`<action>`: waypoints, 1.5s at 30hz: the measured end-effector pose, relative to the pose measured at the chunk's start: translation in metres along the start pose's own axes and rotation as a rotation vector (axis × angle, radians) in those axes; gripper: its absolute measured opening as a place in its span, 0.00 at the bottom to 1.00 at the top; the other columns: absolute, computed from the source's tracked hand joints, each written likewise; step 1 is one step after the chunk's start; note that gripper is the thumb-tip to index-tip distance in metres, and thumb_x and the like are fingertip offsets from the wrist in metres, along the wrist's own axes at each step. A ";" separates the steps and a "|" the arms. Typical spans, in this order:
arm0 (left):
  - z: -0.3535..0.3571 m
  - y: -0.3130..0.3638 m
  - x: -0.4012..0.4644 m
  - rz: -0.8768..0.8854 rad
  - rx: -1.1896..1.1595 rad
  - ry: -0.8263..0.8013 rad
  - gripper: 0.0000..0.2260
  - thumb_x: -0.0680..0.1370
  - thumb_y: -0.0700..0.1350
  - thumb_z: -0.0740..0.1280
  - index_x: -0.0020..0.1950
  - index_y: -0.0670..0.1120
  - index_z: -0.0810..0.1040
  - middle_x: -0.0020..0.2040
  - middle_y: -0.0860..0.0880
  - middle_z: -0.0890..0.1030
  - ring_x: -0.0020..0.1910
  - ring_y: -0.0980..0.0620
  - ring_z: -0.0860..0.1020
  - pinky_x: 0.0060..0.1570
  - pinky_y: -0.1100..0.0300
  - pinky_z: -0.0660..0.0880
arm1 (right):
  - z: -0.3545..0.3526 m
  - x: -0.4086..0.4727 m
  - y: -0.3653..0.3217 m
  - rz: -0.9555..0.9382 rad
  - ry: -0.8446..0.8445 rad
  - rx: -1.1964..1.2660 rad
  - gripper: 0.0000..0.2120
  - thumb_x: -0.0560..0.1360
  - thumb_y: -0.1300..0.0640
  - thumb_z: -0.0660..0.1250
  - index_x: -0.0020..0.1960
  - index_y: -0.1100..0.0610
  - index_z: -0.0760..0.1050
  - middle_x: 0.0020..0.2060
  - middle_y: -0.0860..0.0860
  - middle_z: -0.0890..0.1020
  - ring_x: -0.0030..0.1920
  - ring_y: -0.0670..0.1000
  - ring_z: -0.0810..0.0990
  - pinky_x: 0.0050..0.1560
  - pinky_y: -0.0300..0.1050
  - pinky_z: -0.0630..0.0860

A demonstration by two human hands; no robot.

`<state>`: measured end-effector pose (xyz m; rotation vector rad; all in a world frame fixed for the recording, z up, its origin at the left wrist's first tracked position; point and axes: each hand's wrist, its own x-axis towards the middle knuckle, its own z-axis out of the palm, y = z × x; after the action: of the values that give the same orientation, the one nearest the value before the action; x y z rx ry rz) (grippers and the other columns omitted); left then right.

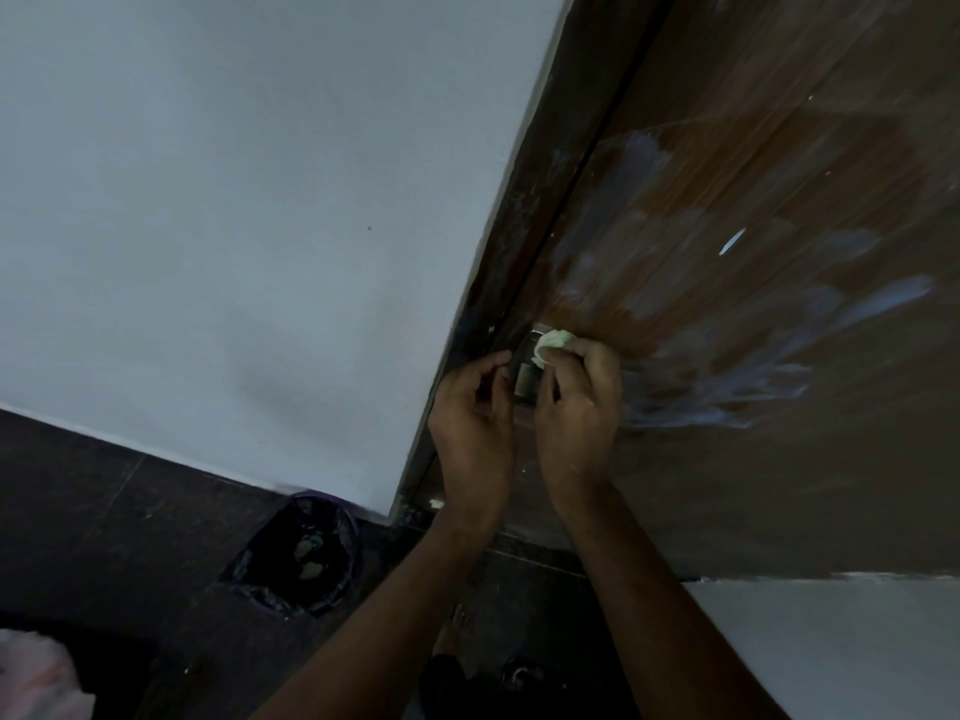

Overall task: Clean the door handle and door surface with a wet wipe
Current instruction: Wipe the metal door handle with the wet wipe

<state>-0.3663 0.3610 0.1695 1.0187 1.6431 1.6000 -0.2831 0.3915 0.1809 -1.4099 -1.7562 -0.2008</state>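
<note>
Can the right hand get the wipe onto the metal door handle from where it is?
Probably yes. The right hand pinches the wet wipe right against the door handle; the left hand sits beside it, not across it.

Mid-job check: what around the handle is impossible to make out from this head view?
- Door handle: mostly hidden behind both hands; shape unclear.
- Left hand: fingertips blurred, contact with handle uncertain.
- Wet wipe: bunched in right hand; dirtiness unreadable.
- Bin contents: too dark.
</note>
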 end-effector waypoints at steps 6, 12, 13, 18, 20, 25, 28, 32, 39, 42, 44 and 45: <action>-0.001 0.004 0.001 0.001 -0.058 -0.035 0.12 0.84 0.41 0.62 0.65 0.48 0.82 0.58 0.53 0.84 0.58 0.58 0.81 0.60 0.56 0.78 | 0.009 -0.007 -0.002 -0.106 -0.167 0.024 0.09 0.80 0.66 0.63 0.57 0.68 0.79 0.52 0.58 0.80 0.54 0.48 0.78 0.58 0.37 0.75; -0.003 -0.006 0.002 -0.022 0.024 -0.016 0.12 0.84 0.41 0.64 0.65 0.46 0.82 0.57 0.53 0.83 0.57 0.58 0.80 0.60 0.57 0.78 | 0.004 -0.003 -0.003 -0.027 -0.370 0.004 0.14 0.71 0.71 0.71 0.56 0.67 0.82 0.52 0.60 0.81 0.56 0.59 0.80 0.59 0.49 0.78; -0.003 -0.009 0.001 -0.017 0.040 -0.024 0.12 0.83 0.40 0.65 0.65 0.46 0.82 0.57 0.51 0.84 0.57 0.56 0.80 0.61 0.57 0.78 | 0.001 0.000 -0.003 -0.005 -0.372 0.010 0.15 0.69 0.73 0.72 0.56 0.68 0.82 0.51 0.63 0.81 0.55 0.62 0.81 0.59 0.51 0.79; 0.000 -0.014 -0.013 -0.039 0.070 0.002 0.11 0.82 0.40 0.65 0.62 0.47 0.83 0.54 0.51 0.84 0.51 0.66 0.79 0.53 0.71 0.75 | 0.000 -0.003 -0.012 -0.037 -0.379 -0.029 0.17 0.70 0.73 0.73 0.58 0.69 0.81 0.52 0.64 0.81 0.54 0.63 0.81 0.56 0.56 0.82; 0.001 -0.014 -0.016 -0.061 0.044 0.023 0.11 0.83 0.41 0.65 0.62 0.48 0.83 0.54 0.52 0.84 0.52 0.63 0.80 0.53 0.67 0.77 | 0.000 -0.003 -0.015 -0.042 -0.390 -0.060 0.16 0.71 0.71 0.74 0.58 0.70 0.81 0.53 0.64 0.81 0.55 0.63 0.81 0.56 0.56 0.82; 0.000 -0.015 -0.015 -0.035 0.053 0.033 0.11 0.82 0.40 0.66 0.61 0.47 0.83 0.54 0.53 0.84 0.53 0.60 0.80 0.55 0.65 0.77 | -0.001 -0.003 -0.013 -0.001 -0.361 -0.014 0.14 0.74 0.67 0.65 0.59 0.69 0.80 0.55 0.64 0.80 0.56 0.62 0.80 0.57 0.58 0.80; -0.001 -0.014 -0.010 -0.001 0.090 0.040 0.11 0.81 0.41 0.67 0.62 0.47 0.83 0.53 0.53 0.83 0.52 0.59 0.81 0.54 0.66 0.77 | 0.005 -0.002 -0.017 0.022 -0.305 -0.058 0.14 0.70 0.69 0.72 0.56 0.69 0.82 0.51 0.63 0.82 0.52 0.61 0.83 0.54 0.54 0.83; -0.001 -0.015 -0.008 -0.001 0.045 0.054 0.11 0.81 0.40 0.69 0.61 0.46 0.84 0.53 0.52 0.84 0.52 0.60 0.81 0.55 0.71 0.75 | 0.010 -0.004 -0.018 -0.001 -0.187 -0.047 0.12 0.74 0.66 0.67 0.55 0.67 0.83 0.50 0.61 0.84 0.50 0.59 0.84 0.54 0.50 0.82; -0.001 -0.020 -0.008 -0.021 0.015 0.079 0.10 0.80 0.41 0.70 0.60 0.48 0.85 0.52 0.54 0.84 0.52 0.61 0.82 0.54 0.67 0.78 | 0.011 -0.005 -0.017 -0.017 -0.153 -0.068 0.11 0.72 0.66 0.68 0.52 0.66 0.84 0.47 0.60 0.84 0.47 0.59 0.84 0.56 0.41 0.75; 0.003 -0.018 -0.006 -0.028 -0.007 0.086 0.10 0.81 0.42 0.68 0.60 0.50 0.84 0.52 0.55 0.84 0.52 0.63 0.81 0.54 0.68 0.77 | 0.009 -0.003 -0.020 0.030 -0.197 -0.052 0.14 0.68 0.71 0.76 0.53 0.66 0.84 0.49 0.61 0.84 0.50 0.60 0.84 0.60 0.42 0.74; 0.005 -0.018 -0.006 -0.035 -0.030 0.093 0.10 0.81 0.42 0.68 0.60 0.50 0.84 0.51 0.57 0.84 0.52 0.63 0.81 0.53 0.70 0.77 | 0.009 -0.001 -0.024 0.015 -0.216 -0.024 0.13 0.70 0.71 0.74 0.54 0.68 0.83 0.49 0.62 0.84 0.52 0.61 0.84 0.62 0.42 0.74; 0.005 -0.019 -0.006 -0.031 -0.045 0.088 0.11 0.81 0.41 0.68 0.61 0.51 0.84 0.51 0.58 0.84 0.52 0.64 0.81 0.53 0.72 0.76 | 0.009 -0.001 -0.026 0.002 -0.232 0.000 0.12 0.70 0.72 0.74 0.54 0.69 0.83 0.49 0.62 0.84 0.52 0.61 0.84 0.62 0.41 0.75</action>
<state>-0.3615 0.3591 0.1500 0.9067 1.6653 1.6748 -0.3098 0.3872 0.1845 -1.4827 -1.9421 -0.0365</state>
